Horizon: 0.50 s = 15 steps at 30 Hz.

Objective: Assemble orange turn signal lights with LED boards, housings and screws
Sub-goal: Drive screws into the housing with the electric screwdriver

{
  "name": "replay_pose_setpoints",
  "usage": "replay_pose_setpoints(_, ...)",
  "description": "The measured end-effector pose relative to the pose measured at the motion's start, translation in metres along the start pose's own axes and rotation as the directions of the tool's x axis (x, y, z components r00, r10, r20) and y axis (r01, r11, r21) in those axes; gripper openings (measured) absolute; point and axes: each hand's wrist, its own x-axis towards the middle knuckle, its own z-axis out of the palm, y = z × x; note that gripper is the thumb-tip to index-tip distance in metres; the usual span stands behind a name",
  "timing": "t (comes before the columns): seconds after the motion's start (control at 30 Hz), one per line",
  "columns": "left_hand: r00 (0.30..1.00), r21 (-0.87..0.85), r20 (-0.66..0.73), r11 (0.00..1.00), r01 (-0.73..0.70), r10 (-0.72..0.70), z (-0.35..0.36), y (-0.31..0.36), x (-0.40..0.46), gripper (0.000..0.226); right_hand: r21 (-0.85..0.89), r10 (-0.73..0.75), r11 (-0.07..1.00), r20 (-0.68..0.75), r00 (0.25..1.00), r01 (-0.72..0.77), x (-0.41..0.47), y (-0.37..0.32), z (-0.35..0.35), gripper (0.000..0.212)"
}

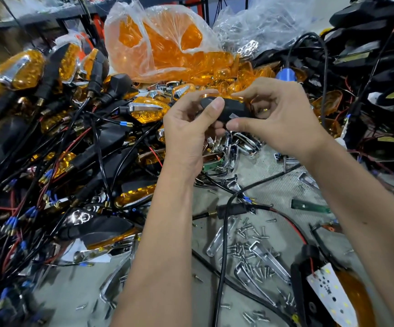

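Both hands (pixel 188 128) (pixel 283 119) grip black housing (pixel 234 109), underside hidden.

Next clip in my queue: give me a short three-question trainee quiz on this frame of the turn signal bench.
1. True or false: both hands grip the same black housing.
2. Where do the loose screws lie? A) inside the clear plastic bag B) on the grey bench surface, below the hands C) in the left hand
3. Fill in: the white LED board at lower right sits in an open unit with an ____ lens.

Key: 1 true, the left hand and right hand both hold it, with an orange lens on its far side. 2 B. 3 orange.
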Motion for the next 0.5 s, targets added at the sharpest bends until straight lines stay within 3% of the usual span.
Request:
replay_pose_setpoints(0.13, 0.999, -0.014, 0.011, 0.999, 0.05, -0.05, 0.003, -0.001, 0.001, 0.01, 0.012, 0.078, 0.997, -0.013, 0.997, -0.078, 0.001, -0.007, 0.001, 0.045)
replay_pose_setpoints(0.27, 0.987, -0.045, 0.123, 0.993, 0.111, -0.105, 0.005, -0.002, 0.0, 0.009, 0.01, 0.084, 0.996, 0.01, 0.996, -0.084, 0.002, -0.018, 0.001, 0.045)
replay_pose_setpoints(0.4, 0.995, -0.12, -0.012, 0.988, 0.098, -0.1, 0.007, -0.003, 0.004, 0.01, -0.386, -0.057, 0.919, 0.065, 0.996, 0.078, 0.002, -0.034, -0.007, 0.059)
replay_pose_setpoints(0.47, 0.988, -0.174, -0.11, 0.981, 0.089, -0.109, 0.007, -0.005, 0.007, 0.016, -0.364, -0.079, 0.923, 0.145, 0.986, 0.128, 0.001, -0.044, -0.012, 0.041)
replay_pose_setpoints(0.5, 0.983, -0.197, -0.147, 0.977, 0.076, -0.107, 0.008, -0.005, 0.008, 0.02, -0.304, -0.044, 0.945, 0.254, 0.966, 0.123, 0.0, -0.049, -0.016, 0.027)
